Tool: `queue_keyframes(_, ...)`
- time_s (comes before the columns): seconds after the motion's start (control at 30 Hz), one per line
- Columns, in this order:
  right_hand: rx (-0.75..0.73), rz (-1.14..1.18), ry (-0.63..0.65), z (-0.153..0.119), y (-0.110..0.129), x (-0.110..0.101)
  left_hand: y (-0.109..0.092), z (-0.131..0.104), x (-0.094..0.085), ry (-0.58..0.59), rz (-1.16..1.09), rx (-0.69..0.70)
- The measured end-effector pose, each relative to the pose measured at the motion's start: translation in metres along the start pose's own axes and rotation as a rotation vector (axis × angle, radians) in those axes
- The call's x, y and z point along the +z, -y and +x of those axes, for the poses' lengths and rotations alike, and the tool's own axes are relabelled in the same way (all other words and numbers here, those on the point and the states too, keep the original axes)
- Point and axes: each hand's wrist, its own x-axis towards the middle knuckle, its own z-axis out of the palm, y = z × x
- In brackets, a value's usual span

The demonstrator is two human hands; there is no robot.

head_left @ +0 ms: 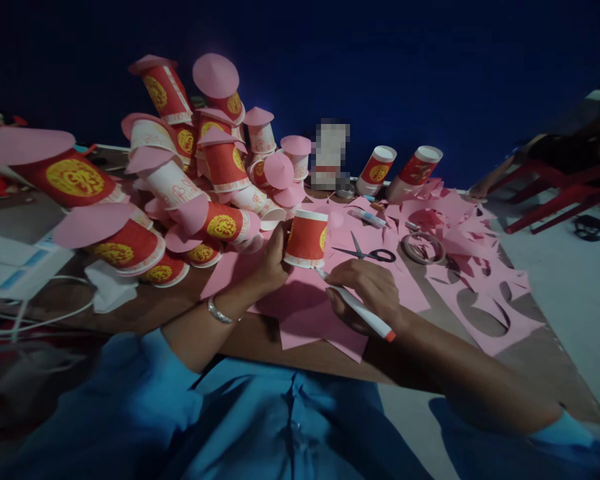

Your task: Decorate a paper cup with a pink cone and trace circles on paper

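My left hand (275, 261) grips a red paper cup (306, 239) with yellow emblems and a pale band at each end, from its left side. In my right hand (363, 288) is a white marker (364, 312) with a red end, its tip at the cup's lower rim; whether it touches cannot be made out. Both hands are above pink paper sheets (305, 323) on the brown table. Just beyond my right hand lie black scissors (363, 252) with their blades apart. A second marker (367, 218) rests farther back on the pink paper.
Many cups topped with pink paper cones (216, 77) are piled at the left. Two cup stacks (379, 167) stand at the back. A tape roll (424, 247) and pink scraps (445, 220) lie right. A white box (23, 263) with cables is far left; a red stool (555, 190) stands right.
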Motion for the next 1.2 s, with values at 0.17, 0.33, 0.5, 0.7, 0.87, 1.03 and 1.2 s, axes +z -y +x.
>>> queue_keyframes(0.17, 0.056, -0.038, -0.016, -0.004, -0.002, 0.0, 0.001, 0.002, -0.002, -0.025, -0.025, -0.042)
queue_keyframes(0.33, 0.162, -0.045, -0.001, -0.008, -0.007, 0.001, 0.002, 0.006, -0.003, -0.06, -0.051, -0.06)
queue_keyframes(0.5, 0.197, -0.047, 0.044, -0.01, -0.01, 0.001, -0.006, 0.005, 0.0, 0.037, -0.193, -0.117)
queue_keyframes(0.7, 0.19, -0.078, 0.02, -0.008, -0.011, -0.002, -0.012, 0.004, -0.003, 0.243, -0.366, -0.162)
queue_keyframes(0.87, 0.175, -0.03, 0.009, -0.007, -0.01, -0.001, -0.015, 0.006, -0.008, 0.292, -0.538, -0.27)
queue_keyframes(1.03, 0.183, 0.027, -0.027, -0.007, -0.01, -0.001, -0.021, 0.009, -0.002, 0.255, -0.719, -0.351)
queue_keyframes(1.2, 0.183, 0.027, -0.026, -0.007, -0.01, 0.0, -0.027, 0.01, -0.004, 0.271, -0.879, -0.384)
